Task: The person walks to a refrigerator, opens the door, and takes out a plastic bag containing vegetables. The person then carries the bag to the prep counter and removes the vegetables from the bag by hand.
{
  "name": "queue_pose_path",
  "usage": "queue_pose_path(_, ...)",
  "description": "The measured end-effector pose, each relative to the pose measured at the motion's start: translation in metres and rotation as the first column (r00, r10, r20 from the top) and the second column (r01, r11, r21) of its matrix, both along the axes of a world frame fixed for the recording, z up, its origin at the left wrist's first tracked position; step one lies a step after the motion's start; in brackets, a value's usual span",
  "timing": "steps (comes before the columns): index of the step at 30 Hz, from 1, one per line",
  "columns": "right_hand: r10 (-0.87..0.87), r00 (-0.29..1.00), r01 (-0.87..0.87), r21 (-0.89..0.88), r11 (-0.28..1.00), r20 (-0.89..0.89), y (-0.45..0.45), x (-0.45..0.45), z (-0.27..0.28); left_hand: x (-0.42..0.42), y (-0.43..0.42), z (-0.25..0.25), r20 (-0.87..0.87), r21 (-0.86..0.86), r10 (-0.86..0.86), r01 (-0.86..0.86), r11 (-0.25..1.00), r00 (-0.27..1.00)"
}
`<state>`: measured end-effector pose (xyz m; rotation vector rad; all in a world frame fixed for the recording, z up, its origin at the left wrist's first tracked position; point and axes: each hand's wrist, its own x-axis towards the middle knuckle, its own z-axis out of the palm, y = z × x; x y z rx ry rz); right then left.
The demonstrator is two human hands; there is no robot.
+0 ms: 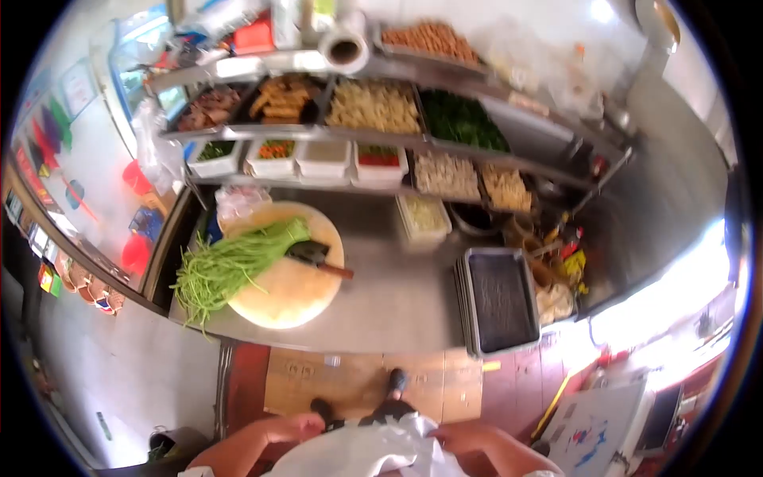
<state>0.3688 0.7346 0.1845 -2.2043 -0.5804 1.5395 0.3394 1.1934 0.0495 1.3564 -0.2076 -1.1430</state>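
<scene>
The left hand (300, 427) and right hand (451, 436) were angled inward beside the white apron (373, 449), bottom centre; neither grip could be determined. Green stalks (230, 262) were located left of centre.

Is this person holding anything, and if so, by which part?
The left hand shows nothing held. The right hand is at the white garment's edge; whether it holds that cannot be told.
</scene>
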Motion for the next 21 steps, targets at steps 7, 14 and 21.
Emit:
queue_pose_path(7, -0.704, 0.573, 0.82, 0.313, 0.479, -0.42, -0.065, -0.002, -0.065, 0.064, -0.119, 0.032, -0.021, 0.175, 0.211, -0.205, 0.963, 0.977)
queue_pose_path(14, -0.627, 0.706, 0.708, 0.314, 0.632, -0.329, -0.114, 0.065, -0.034, 0.133, -0.288, 0.088, 0.161, 0.087, -0.16, 0.147, 0.985, 0.974)
queue_pose_path(21, -0.557, 0.793, 0.604, 0.435, 0.668, -0.247, -0.2, 0.089, -0.049, 0.179, -0.311, 0.102, 0.38, 0.206, -0.266, 0.199, 0.958, 0.886)
